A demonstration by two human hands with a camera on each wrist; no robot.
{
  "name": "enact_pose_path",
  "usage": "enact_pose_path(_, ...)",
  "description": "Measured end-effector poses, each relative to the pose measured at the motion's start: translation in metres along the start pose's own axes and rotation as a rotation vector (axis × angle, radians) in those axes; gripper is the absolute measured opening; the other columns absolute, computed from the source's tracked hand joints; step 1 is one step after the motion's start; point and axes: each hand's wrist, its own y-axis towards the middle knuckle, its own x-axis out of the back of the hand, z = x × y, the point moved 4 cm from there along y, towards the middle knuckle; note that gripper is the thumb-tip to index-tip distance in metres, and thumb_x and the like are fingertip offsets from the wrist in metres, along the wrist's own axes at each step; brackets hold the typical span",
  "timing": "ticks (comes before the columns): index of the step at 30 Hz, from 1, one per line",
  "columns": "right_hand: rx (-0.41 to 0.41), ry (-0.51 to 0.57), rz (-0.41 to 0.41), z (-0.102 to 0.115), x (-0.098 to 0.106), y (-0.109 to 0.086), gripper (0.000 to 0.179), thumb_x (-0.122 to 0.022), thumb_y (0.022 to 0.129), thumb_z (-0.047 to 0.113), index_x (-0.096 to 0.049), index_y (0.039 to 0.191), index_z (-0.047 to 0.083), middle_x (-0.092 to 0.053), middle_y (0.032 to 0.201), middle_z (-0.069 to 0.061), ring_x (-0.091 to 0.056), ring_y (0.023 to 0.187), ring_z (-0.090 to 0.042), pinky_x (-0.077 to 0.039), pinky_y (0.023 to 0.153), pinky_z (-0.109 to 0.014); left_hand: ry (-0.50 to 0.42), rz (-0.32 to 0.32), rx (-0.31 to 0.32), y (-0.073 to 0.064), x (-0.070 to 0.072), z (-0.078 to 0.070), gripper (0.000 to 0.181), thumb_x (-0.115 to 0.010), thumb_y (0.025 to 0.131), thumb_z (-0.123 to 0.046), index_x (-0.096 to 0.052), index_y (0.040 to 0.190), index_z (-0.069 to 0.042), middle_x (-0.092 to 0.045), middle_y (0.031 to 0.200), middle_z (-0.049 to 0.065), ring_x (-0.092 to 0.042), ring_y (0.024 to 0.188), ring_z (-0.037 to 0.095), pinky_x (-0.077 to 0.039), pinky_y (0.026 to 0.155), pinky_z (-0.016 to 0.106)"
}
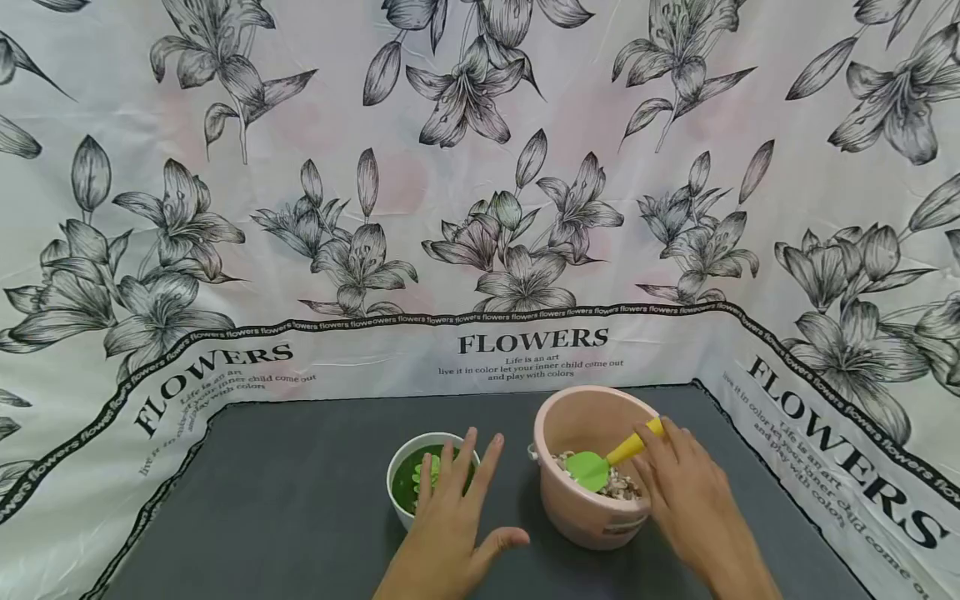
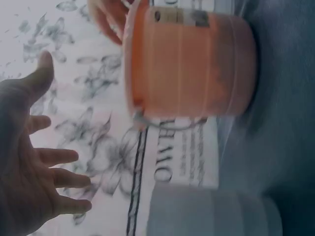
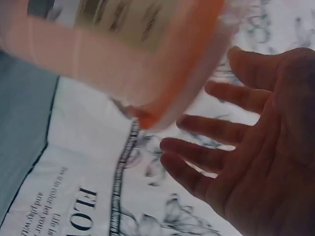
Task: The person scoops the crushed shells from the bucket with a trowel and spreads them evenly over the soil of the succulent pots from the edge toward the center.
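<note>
A pink bucket (image 1: 581,508) holds whitish-brown small pieces, with a green-bladed, yellow-handled toy shovel (image 1: 588,472) leaning in it. My right hand (image 1: 686,492) is at the bucket's right rim, its fingertips by the end of the yellow handle. In the right wrist view those fingers (image 3: 206,128) are spread and loosely bent, with no handle visible among them. My left hand (image 1: 453,533), fingers spread, is over the near side of a white bowl (image 1: 392,487), partly covering it. Inside the bowl, green leaves (image 1: 417,477) show against a dark green interior. The left palm (image 2: 24,182) holds nothing.
Bucket and bowl stand apart on a dark grey tabletop (image 1: 285,492). A white cloth (image 1: 525,250) printed with flowers and lettering rises behind and along both sides. A wire handle (image 2: 172,125) hangs along the bucket's side.
</note>
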Motion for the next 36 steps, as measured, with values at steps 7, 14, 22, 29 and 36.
enact_pose_path(7,-0.169,-0.033,0.183,-0.032,-0.022,0.031,0.061,-0.066,0.103,0.023,-0.044,0.146,-0.014,-0.061,0.13,-0.037,-0.063,0.11,-0.056,-0.055,0.08,-0.069,0.001,0.074,0.019,0.037,-0.033,-0.025,0.087,-0.053,0.101,-0.065,-0.015,0.17,-0.029,-0.029,0.173,0.016,-0.031,0.158,0.045,-0.031,0.122,0.073)
enact_pose_path(14,-0.165,0.103,-0.024,-0.018,-0.033,0.029,0.049,-0.075,0.097,0.018,-0.058,0.134,-0.009,-0.068,0.115,-0.031,-0.064,0.097,-0.05,-0.057,0.076,-0.059,-0.037,0.083,0.088,0.054,-0.066,-0.021,0.099,-0.059,0.097,-0.068,-0.02,0.169,-0.012,-0.023,0.175,0.016,-0.028,0.161,0.037,-0.031,0.125,0.068)
enact_pose_path(22,-0.432,0.39,0.148,-0.014,-0.036,0.035,0.036,-0.055,0.109,0.021,-0.05,0.134,-0.004,-0.071,0.093,-0.019,-0.071,0.068,-0.017,-0.052,0.055,-0.027,-0.104,0.079,0.118,0.055,-0.076,-0.016,0.093,-0.062,0.099,-0.06,-0.024,0.167,-0.01,-0.024,0.175,0.01,-0.031,0.16,0.034,-0.034,0.124,0.066)
enact_pose_path(29,-0.6,0.495,0.071,-0.024,-0.03,0.029,0.038,-0.054,0.109,0.02,-0.05,0.133,-0.009,-0.07,0.101,-0.029,-0.074,0.063,-0.013,-0.058,0.054,-0.022,-0.111,0.04,0.13,0.054,-0.077,-0.016,0.09,-0.064,0.098,-0.06,-0.03,0.166,-0.013,-0.026,0.175,0.007,-0.034,0.159,0.032,-0.036,0.124,0.062)
enact_pose_path(36,-0.709,0.571,-0.02,-0.038,-0.017,0.021,0.041,-0.056,0.108,0.022,-0.049,0.136,-0.008,-0.068,0.104,-0.029,-0.071,0.055,-0.005,-0.057,0.051,-0.02,-0.158,0.023,0.14,0.054,-0.08,-0.011,0.086,-0.065,0.096,-0.062,-0.04,0.163,-0.014,-0.027,0.175,0.004,-0.035,0.159,0.033,-0.037,0.123,0.064)
